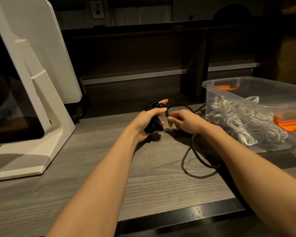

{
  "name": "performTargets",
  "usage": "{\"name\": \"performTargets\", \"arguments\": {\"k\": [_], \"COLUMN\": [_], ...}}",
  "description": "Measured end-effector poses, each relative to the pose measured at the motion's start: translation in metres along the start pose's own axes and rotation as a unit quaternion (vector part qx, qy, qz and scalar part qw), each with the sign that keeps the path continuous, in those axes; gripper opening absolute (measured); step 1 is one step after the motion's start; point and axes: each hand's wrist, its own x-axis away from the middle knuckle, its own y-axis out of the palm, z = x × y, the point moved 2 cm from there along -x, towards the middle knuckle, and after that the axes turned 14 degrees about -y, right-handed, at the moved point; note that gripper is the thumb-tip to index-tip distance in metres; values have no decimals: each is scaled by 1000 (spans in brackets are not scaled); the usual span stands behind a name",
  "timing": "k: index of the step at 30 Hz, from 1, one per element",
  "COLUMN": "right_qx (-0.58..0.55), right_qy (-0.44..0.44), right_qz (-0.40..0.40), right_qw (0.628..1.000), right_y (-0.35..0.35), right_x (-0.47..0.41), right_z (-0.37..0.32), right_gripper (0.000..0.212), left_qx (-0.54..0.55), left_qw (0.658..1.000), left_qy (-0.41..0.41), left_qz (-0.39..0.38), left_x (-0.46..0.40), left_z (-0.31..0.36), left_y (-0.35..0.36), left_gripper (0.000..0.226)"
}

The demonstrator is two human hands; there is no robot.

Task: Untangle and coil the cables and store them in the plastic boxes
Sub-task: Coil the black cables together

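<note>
Your desk (92,168) has open wood between the white stand (32,100) on the left and the clear plastic box (246,89) of white cables (237,120) on the right. The black coil (153,117) stands roughly upright, just above the desk — your left hand (147,120) grips it. Your right hand (183,121) pinches the cable end (176,106) beside it, slack looping toward you.

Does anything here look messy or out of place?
Only the black cable: its loose end trails in loops across the table under the right forearm, not yet wound onto the bundle in the left hand. The white cables lie coiled in the plastic box.
</note>
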Motion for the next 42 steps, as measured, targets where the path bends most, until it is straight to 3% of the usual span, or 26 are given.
{"name": "performTargets", "arguments": {"k": [2, 5, 11, 14, 17, 21, 25, 29, 32, 36, 42], "right_qx": [-19, -43, -47, -84, -97, -103, -109, -117, -117, -106, 12], "right_qy": [-5, -12, 12, 18, 8, 16, 17, 11, 8, -2, 28], "right_qz": [-7, -22, -80, -46, -20, -10, -14, -7, -30, -39, -83], "right_qw": [1000, 999, 996, 995, 995, 995, 994, 993, 993, 994, 996], "right_y": [0, 1, 1, -4, -3, -4, -3, -2, 2, 0, -8], "right_x": [0, 1, 2, 6, 6, 6, 5, 4, 2, 5, 10], "right_z": [-2, -4, 1, 3, 2, 0, -3, -5, -8, -7, 10], "right_gripper": [27, 23, 19, 20, 23, 21, 18, 17, 17, 18, 3], "left_qx": [16, 93, 256, 220, 177, 234, 252, 277, 272, 290, 211], "left_qw": [1000, 994, 961, 964, 976, 970, 965, 959, 961, 956, 971], "left_qy": [10, -1, 11, 13, 5, -23, -48, -50, -37, -31, -35], "left_qz": [-1, 65, 106, 146, 125, 66, 50, 22, 17, 22, 105], "left_x": [2, -4, -13, -13, -15, -17, -15, -10, -9, -6, -9], "left_z": [1, -1, -2, -2, -5, -7, -7, -5, -4, -4, 1], "left_y": [2, 2, -2, -11, -15, -15, -15, -15, -13, -12, -17], "left_gripper": [21, 8, 14, 10, 10, 27, 18, 28, 23, 9, 20]}}
